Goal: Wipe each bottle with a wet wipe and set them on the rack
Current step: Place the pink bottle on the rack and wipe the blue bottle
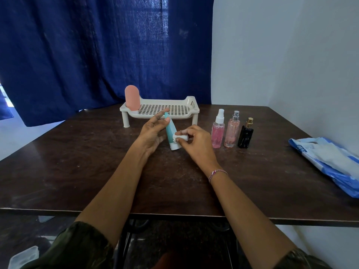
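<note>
Now: left hand (153, 131) pinches top of teal tube (171, 133), tilted, cap end on bench (97, 171) before rack (192, 111); right hand (196, 140) pinches wet wipe (181, 137) against tube; pink bottle (132, 98) upright on rack; three spray bottles (232, 131) stand rightward.

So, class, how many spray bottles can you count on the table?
3, in a row on the table: the pink bottle at the left, the peach bottle in the middle, the black bottle at the right. None seems hidden.
</note>
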